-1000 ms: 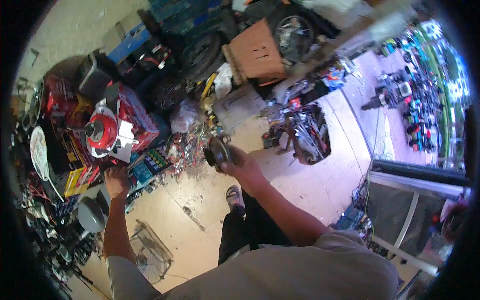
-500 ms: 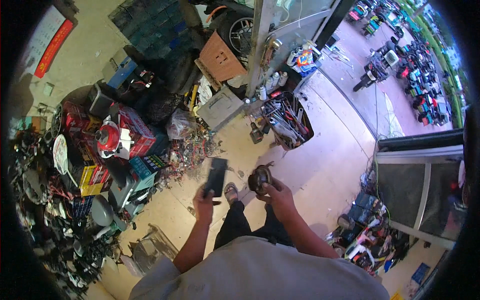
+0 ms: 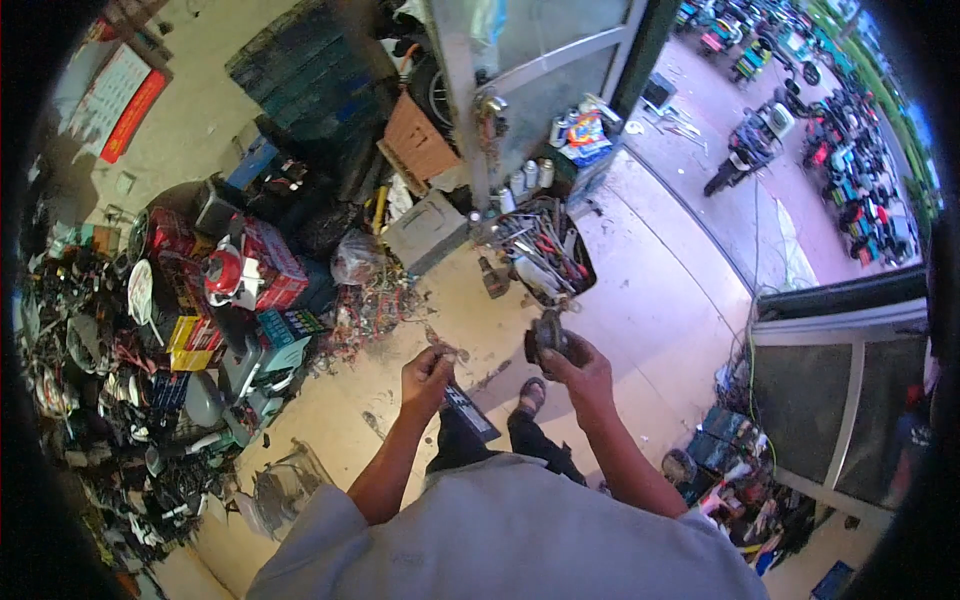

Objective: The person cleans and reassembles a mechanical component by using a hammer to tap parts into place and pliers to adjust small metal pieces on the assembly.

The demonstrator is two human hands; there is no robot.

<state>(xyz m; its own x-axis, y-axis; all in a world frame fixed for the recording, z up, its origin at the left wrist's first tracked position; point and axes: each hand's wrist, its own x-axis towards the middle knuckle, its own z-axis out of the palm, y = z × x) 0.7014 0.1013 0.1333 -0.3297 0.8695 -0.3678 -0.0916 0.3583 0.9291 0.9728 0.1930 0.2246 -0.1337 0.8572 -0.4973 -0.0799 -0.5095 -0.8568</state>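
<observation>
My left hand (image 3: 428,380) is in the middle of the view, its thumb and fingers pinched together. A dark flat rectangular piece (image 3: 470,413) with pale markings slants down to the right from the edge of that hand, in front of my trouser leg. How the fingers hold it is partly hidden. To the right, my right hand (image 3: 583,372) grips a dark, round, grimy metal part (image 3: 546,338) with a wider rim, raised above the floor. Its exact kind cannot be made out.
A black bin of hand tools (image 3: 545,250) stands ahead, with a drill-like tool (image 3: 493,279) beside it. A grey box (image 3: 425,232) and heaps of parts (image 3: 110,370) lie left. More parts (image 3: 735,480) lie right, near the glass door (image 3: 800,390). Motorcycles (image 3: 755,140) stand outside.
The flat piece has swung from upright above my left hand to slanting down beside it. My right hand has moved slightly right with the round part, which is turned differently.
</observation>
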